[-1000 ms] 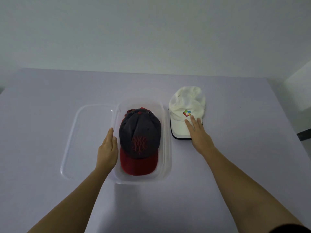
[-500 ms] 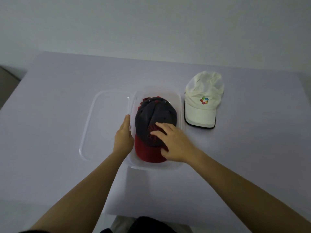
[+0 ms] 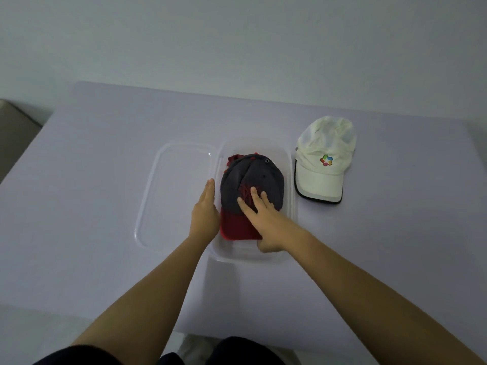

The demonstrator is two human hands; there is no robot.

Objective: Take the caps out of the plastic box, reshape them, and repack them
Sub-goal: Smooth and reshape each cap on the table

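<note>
A dark grey cap with a red brim lies in the clear plastic box at the table's middle, brim toward me. My right hand lies on it, fingers spread over the red logo and brim, thumb tucked under the brim's front edge. My left hand is flat with straight fingers against the box's left wall. A white cap with a coloured logo rests on the table just right of the box, untouched. More red fabric shows under the dark cap at the box's far end.
The box's clear lid lies flat on the table, touching the box's left side. The pale lilac table ends at a wall behind and has its near edge just below my forearms.
My right hand left the white cap's brim, crossed to the box and settled on the dark cap, thumb now under the brim. My left hand stayed at the box's left wall.
</note>
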